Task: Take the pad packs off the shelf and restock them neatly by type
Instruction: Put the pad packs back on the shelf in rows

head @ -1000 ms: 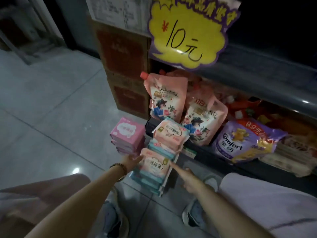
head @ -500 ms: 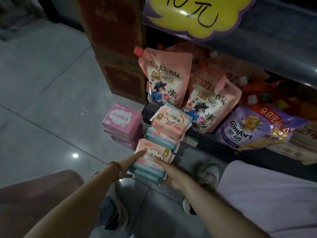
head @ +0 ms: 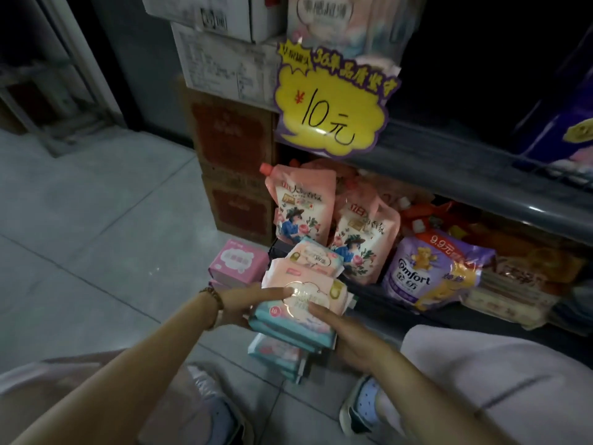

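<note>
Left hand (head: 239,305), right hand (head: 349,337) | now gripping pad packs (head: 305,295) | raised off lower pile (head: 276,353)

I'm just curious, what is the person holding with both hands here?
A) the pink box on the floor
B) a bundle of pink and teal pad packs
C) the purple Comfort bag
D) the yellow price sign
B: the left hand and the right hand grip the pad packs from either side, thumbs on top, while the purple Comfort bag lies untouched further right.
</note>
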Available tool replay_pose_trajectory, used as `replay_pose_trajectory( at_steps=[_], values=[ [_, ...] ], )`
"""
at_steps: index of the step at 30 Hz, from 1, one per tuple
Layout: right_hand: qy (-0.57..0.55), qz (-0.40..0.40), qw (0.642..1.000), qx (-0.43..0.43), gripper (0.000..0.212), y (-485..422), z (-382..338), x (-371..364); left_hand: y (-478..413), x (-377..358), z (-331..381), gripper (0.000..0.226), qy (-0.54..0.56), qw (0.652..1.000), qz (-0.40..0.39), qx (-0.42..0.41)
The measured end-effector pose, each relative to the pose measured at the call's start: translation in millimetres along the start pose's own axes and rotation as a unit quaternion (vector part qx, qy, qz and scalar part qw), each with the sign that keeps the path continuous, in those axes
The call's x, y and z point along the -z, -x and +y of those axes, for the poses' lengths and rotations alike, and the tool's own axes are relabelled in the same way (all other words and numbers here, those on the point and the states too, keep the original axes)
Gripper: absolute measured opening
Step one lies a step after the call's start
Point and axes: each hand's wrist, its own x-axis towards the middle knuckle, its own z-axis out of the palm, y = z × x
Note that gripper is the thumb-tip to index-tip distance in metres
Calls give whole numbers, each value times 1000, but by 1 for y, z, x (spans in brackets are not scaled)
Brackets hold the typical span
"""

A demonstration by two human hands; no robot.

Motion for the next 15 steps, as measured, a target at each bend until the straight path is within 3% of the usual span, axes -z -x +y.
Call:
replay_pose_trajectory(
  at_steps=[2,5,6,9,13,15],
  values=[
    [15,10,997,69,51,25,-29,-2,22,-11,38,57,-30,997,-16,-73],
    [30,28,986,164,72,66,-79,-3,44,-28,92,54,-102,975,-18,-199],
    [40,33,980,192,66,80,-95,-3,50,-35,109,52,-111,965,-16,-237],
    [78,46,956,278,44,121,-145,-4,61,-52,160,61,-110,937,5,-331],
    [129,90,910,383,55,147,-206,5,67,-65,225,69,-144,889,22,-435],
    [138,104,893,416,63,152,-233,13,70,-70,254,67,-220,858,43,-462]
  ],
)
